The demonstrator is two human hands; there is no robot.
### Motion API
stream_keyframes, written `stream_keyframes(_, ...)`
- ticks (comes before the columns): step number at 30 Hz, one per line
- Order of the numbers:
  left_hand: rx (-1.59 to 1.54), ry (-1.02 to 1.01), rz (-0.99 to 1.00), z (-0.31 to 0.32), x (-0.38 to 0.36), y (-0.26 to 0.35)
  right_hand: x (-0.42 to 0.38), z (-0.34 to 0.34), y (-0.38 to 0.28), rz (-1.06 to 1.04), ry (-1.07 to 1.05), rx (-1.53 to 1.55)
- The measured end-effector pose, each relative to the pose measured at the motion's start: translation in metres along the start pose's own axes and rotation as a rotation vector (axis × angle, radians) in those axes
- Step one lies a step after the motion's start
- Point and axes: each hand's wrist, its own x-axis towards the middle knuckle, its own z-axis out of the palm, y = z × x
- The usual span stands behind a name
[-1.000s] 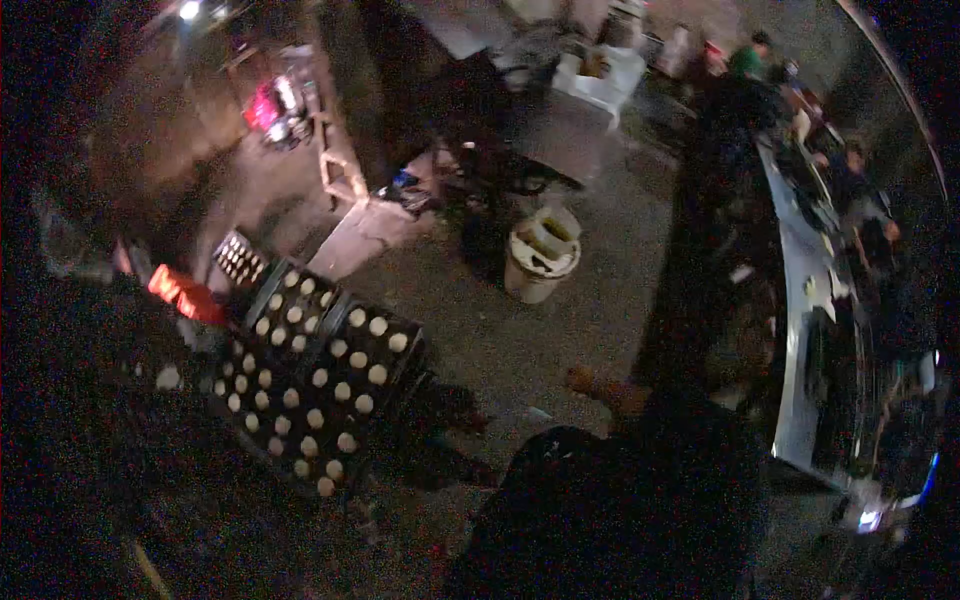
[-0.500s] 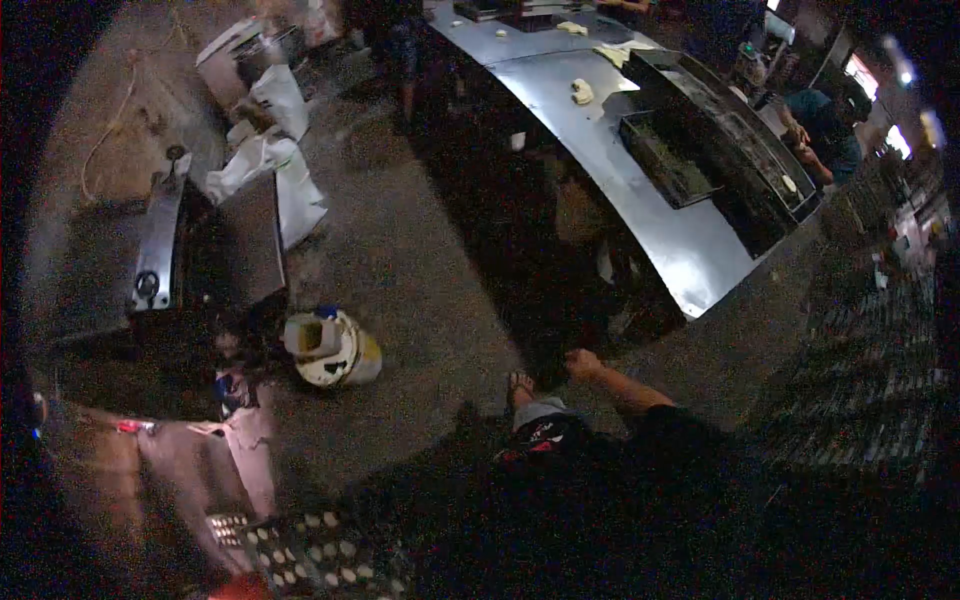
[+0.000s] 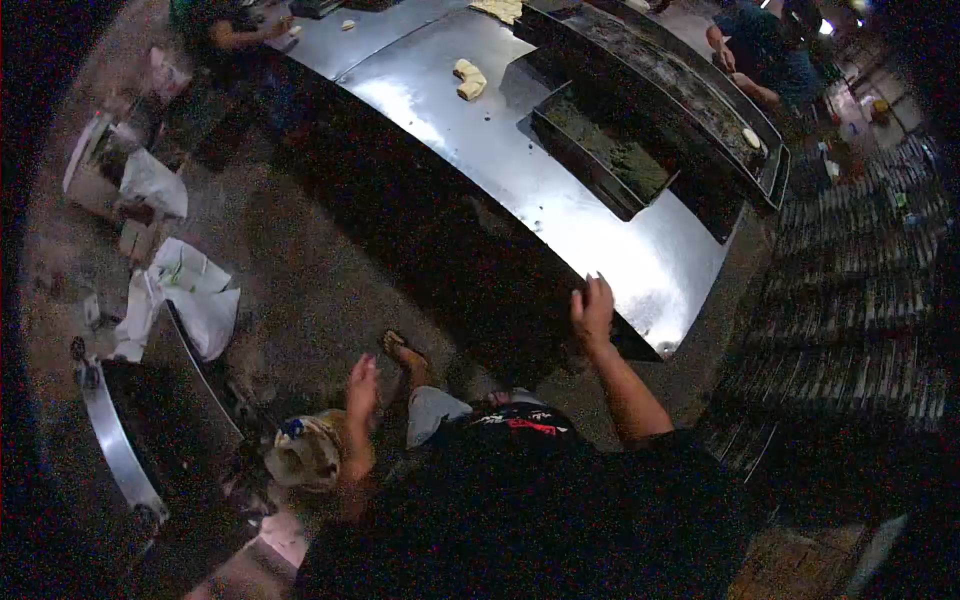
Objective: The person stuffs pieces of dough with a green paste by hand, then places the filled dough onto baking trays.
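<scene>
My right hand (image 3: 593, 312) is raised at the near edge of the metal table (image 3: 610, 255), fingers stretched upward and apart, with nothing seen in it. Lower and to the left, my left hand (image 3: 363, 392) hangs in the air above the floor, near a bucket (image 3: 305, 452). Its fingers look loosely extended and hold nothing visible, though it is dim. A pale folded piece of dough (image 3: 469, 80) lies on the table, beyond both hands. Beside it stands a dark rectangular tray (image 3: 615, 155) with greenish contents.
A long dark trough (image 3: 650, 75) runs along the table's far side, where another person (image 3: 765, 60) works. A second person's arm (image 3: 245, 38) reaches onto the table's left end. White sacks (image 3: 195, 275) and a machine with a metal rail (image 3: 120, 435) stand left. Stacked trays (image 3: 850, 290) fill the right.
My view has turned and come closer to the table. My right hand has risen toward its edge and opened from a closed posture. My left hand has come into view.
</scene>
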Motion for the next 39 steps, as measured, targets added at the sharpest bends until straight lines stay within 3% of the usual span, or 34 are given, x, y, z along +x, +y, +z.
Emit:
stream_keyframes(2, 0.139, -0.188, 0.076, 0.018, 0.041, 0.039, 0.037, 0.016, 0.029, 0.120, 0.175, -0.243)
stream_keyframes(4, 0.309, -0.306, 0.094, 0.021, 0.066, 0.069, 0.068, 0.006, -0.014, 0.526, -0.064, -0.345)
stream_keyframes(7, 0.317, -0.441, 0.049, -0.018, 0.109, 0.074, 0.119, 0.033, -0.062, 0.770, -0.066, -0.403)
stream_keyframes(9, 0.503, -0.478, 0.015, -0.058, 0.165, 0.040, 0.159, 0.063, -0.078, 0.703, -0.084, -0.376)
stream_keyframes(10, 0.507, -0.489, 0.013, -0.074, 0.182, 0.056, 0.180, 0.078, -0.090, 0.653, -0.086, -0.375)
stream_keyframes(12, 0.561, -0.330, -0.084, -0.115, 0.191, 0.110, 0.223, 0.108, -0.111, 0.528, -0.108, -0.378)
stream_keyframes(13, 0.657, -0.230, -0.041, -0.128, 0.193, 0.143, 0.238, 0.130, -0.114, 0.426, -0.063, -0.344)
stream_keyframes(14, 0.712, -0.183, -0.172, -0.138, 0.201, 0.180, 0.258, 0.133, -0.136, 0.324, -0.102, -0.275)
stream_keyframes(15, 0.375, -0.079, 0.038, -0.193, 0.263, 0.082, 0.278, 0.160, -0.136, 0.233, -0.124, -0.303)
stream_keyframes(16, 0.861, 0.009, 0.179, -0.211, 0.294, 0.079, 0.301, 0.159, -0.163, 0.229, -0.215, -0.260)
stream_keyframes(17, 0.272, -0.133, 0.263, -0.228, 0.295, 0.106, 0.316, 0.177, -0.173, 0.145, -0.086, -0.204)
stream_keyframes(19, 0.782, 0.039, -0.352, -0.229, 0.323, 0.166, 0.351, 0.211, -0.190, 0.097, -0.052, -0.162)
stream_keyframes(20, 0.796, 0.039, -0.361, -0.224, 0.330, 0.181, 0.362, 0.207, -0.220, 0.133, -0.132, -0.040)
stream_keyframes(21, 0.725, 0.141, -0.099, -0.212, 0.335, 0.193, 0.356, 0.223, -0.233, 0.007, -0.146, 0.065)
stream_keyframes(22, 0.643, 0.234, 0.168, -0.196, 0.341, 0.206, 0.341, 0.241, -0.252, -0.071, -0.292, 0.289)
stream_keyframes(23, 0.650, 0.233, 0.175, -0.176, 0.349, 0.230, 0.320, 0.272, -0.256, -0.307, -0.532, 0.408)
stream_keyframes(24, 0.695, 0.213, 0.167, -0.149, 0.355, 0.260, 0.322, 0.223, -0.292, -0.189, -0.962, 0.834)
stream_keyframes(25, 0.747, 0.195, 0.152, -0.121, 0.361, 0.284, 0.313, 0.233, -0.291, -0.291, -1.096, 0.799)
stream_keyframes(26, 0.602, 0.147, 0.276, -0.091, 0.376, 0.294, 0.314, 0.240, -0.287, -0.514, -0.996, 0.589)
stream_keyframes(27, 0.463, 0.093, 0.393, -0.062, 0.389, 0.305, 0.329, 0.236, -0.280, -0.512, -0.992, 0.605)
stream_keyframes(29, 0.367, -0.063, 0.495, 0.024, 0.389, 0.388, 0.361, 0.220, -0.255, 0.079, -0.191, 0.595)
stream_keyframes(31, 0.187, -0.246, 0.577, 0.090, 0.420, 0.410, 0.417, 0.200, -0.225, 0.153, 0.012, 0.302)
stream_keyframes(33, 0.643, -0.382, 0.923, 0.147, 0.442, 0.445, 0.451, 0.204, -0.207, 0.165, -0.035, 0.281)
stream_keyframes(35, 0.671, -0.504, 0.929, 0.204, 0.442, 0.481, 0.465, 0.208, -0.190, 0.187, -0.053, 0.231)
stream_keyframes(37, 0.702, -0.641, 0.944, 0.240, 0.457, 0.492, 0.466, 0.223, -0.175, 0.054, -0.126, 0.384)
stream_keyframes(39, 1.099, -0.794, 1.086, 0.256, 0.487, 0.480, 0.455, 0.194, -0.171, 0.238, -0.319, 0.472)
